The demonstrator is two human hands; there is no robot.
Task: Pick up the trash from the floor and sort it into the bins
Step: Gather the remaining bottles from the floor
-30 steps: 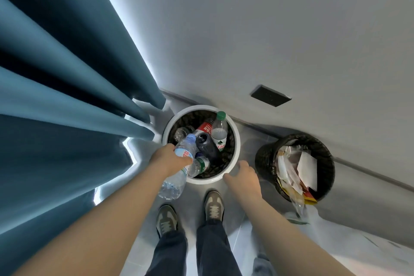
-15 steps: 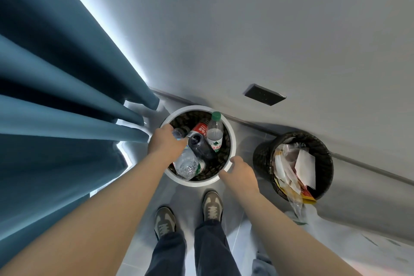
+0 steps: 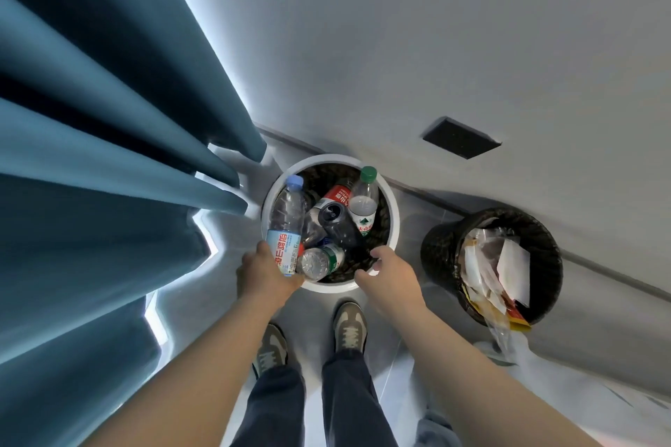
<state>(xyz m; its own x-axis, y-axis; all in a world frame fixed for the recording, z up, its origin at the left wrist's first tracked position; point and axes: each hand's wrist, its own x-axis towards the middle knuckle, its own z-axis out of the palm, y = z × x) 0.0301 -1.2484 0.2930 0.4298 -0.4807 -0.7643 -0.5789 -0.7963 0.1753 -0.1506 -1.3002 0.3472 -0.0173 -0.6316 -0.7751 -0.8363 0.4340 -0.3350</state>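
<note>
Head: white bin [image 3: 330, 288] holds bottles [image 3: 363, 209], can [image 3: 332, 215].

Deep blue curtain [image 3: 109, 210], white bin [image 3: 395, 225], black bin [image 3: 437, 254], clear bottle [image 3: 287, 218] with blue cap and red letters, green-capped bottle [image 3: 363, 205].

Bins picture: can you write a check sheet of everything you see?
Surface: grey floor.
Job's things: white bin holds bottles and a can; black bin holds paper and wrappers.
Clutter: clear plastic hangs from the black bin to the floor.
Hands: left hand holds a blue-capped bottle over the white bin; right hand grips its rim.
Cables: nothing seen.
Surroundings: blue curtain, grey wall, dark wall plate.
</note>
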